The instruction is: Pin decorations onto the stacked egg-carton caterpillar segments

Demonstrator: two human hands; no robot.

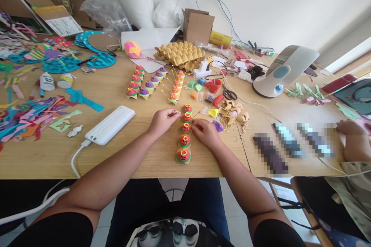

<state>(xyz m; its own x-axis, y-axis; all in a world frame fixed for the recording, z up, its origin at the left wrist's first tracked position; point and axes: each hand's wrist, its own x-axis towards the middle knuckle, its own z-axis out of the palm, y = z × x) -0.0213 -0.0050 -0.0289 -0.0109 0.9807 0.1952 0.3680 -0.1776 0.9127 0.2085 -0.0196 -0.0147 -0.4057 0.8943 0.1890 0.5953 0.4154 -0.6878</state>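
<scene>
A strip of egg-carton cups [184,140], covered in red and green with yellow rings and small faces, lies lengthwise before me. At its left side, near the far end, my left hand [164,122] pinches a small thin stick with a purple tip [175,111]. My right hand [206,132] is on the opposite side, fingers curled against the strip's edge and seeming to hold it. Another purple-tipped stick [198,113] juts up to the right from the strip. Beyond stand an orange-and-pink strip [175,92] with yellow-tipped sticks, a purple strip [149,86] and another red-green strip [133,85].
Right of the strip lie torn carton pieces [232,112], scissors [230,93], a red cup [213,85] and a white fan [285,71]. A white power bank [110,125] and paper scraps [31,117] lie left. Another person's hand [352,133] rests far right.
</scene>
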